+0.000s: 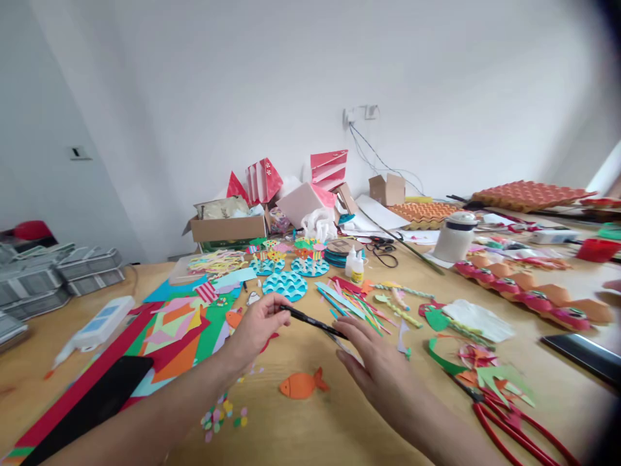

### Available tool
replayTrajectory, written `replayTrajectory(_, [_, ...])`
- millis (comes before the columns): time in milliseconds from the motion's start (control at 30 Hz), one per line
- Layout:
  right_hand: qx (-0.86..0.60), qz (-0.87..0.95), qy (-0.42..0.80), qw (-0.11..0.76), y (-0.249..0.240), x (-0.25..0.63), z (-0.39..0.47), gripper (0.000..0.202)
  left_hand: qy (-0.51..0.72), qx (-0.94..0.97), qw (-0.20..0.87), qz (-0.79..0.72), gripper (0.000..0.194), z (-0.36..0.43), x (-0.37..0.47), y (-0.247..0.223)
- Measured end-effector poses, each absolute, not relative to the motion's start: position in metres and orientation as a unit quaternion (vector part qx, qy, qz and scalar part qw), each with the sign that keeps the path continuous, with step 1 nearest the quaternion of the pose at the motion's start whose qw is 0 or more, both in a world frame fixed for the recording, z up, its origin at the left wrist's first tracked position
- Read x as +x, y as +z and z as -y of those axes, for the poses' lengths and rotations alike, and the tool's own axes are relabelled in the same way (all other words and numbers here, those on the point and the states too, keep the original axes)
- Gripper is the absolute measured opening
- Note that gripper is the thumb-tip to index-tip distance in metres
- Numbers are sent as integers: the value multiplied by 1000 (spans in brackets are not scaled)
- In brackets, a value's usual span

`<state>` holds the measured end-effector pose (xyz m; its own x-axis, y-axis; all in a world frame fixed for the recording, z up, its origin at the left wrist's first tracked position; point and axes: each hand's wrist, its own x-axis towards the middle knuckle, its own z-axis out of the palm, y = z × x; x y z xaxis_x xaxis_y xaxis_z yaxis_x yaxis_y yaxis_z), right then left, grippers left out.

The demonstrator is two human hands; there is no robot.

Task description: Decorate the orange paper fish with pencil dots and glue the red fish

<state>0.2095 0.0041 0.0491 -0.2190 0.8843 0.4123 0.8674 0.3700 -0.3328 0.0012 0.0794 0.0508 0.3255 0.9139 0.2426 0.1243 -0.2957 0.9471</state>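
A slim black pen (pixel 310 318) spans the space between my two hands, above the table. The fingertips of my left hand (pixel 257 327) pinch its left end. My right hand (pixel 371 359) has its fingers around the other end, and a thin pale strip shows beneath them; what it is I cannot make out. On the table just below lies an orange paper fish (pixel 298 385) with a dark eye and a mouth line, its tail to the right. Small coloured paper dots (pixel 218 414) are scattered left of the fish.
Coloured paper sheets (pixel 179 323), a black phone (pixel 97 401) and a glue gun (pixel 97 327) lie left. Blue wavy discs (pixel 284 285) and glue bottles (pixel 356 266) stand ahead. Red-handled scissors (pixel 509 427), paper scraps, a white lidded mug (pixel 455 238) and egg-carton pieces (pixel 533 291) occupy the right.
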Motion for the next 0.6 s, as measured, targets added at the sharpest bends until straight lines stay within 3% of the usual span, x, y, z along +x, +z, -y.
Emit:
replayTrajectory(133, [-549,799,104,222,45,187,-16,31,407,681,485,-367,13,-70,1,40])
replayTrajectory(233, [-538,811,107,203,39,180,-25,30,399,709,443,-376,11,-74,-9,37])
replayTrajectory(333, [-532,815,30,227,36,181,-34,33,434,748,297,-405,9,-92,-34,50])
replayTrajectory(433, [-516,816,-22,258,34,184,-44,31,430,796,-7,-425,13,-117,-68,70])
replayTrajectory(600, [-481,823,-33,301,16,192,-54,30,348,841,-112,-400,15,-154,-108,73])
